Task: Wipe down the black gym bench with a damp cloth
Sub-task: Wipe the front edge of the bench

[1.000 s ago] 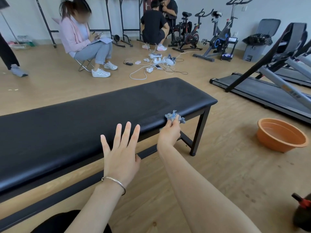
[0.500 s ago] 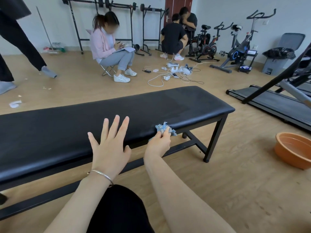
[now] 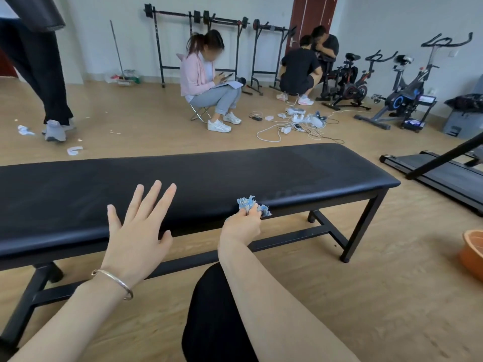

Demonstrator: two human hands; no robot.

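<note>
The long black gym bench (image 3: 209,178) runs across the middle of the head view on a black metal frame. My right hand (image 3: 241,227) grips a bunched blue cloth (image 3: 251,205) and holds it against the near edge of the padded top, right of centre. My left hand (image 3: 138,231), with a silver bangle on the wrist, is spread flat with straight fingers over the near edge of the bench. Whether the palm touches the pad is unclear.
An orange basin (image 3: 471,253) sits on the wooden floor at the right edge. A treadmill (image 3: 431,173) lies beyond the bench's right end. Behind the bench are cables and chargers (image 3: 295,124), a seated person (image 3: 209,84), two crouching people, exercise bikes (image 3: 402,100) and a walking person's legs (image 3: 49,100).
My right hand has slid the cloth leftward along the bench's near edge, away from its right end. My left hand stays spread near the edge. The view has lifted and turned left.
</note>
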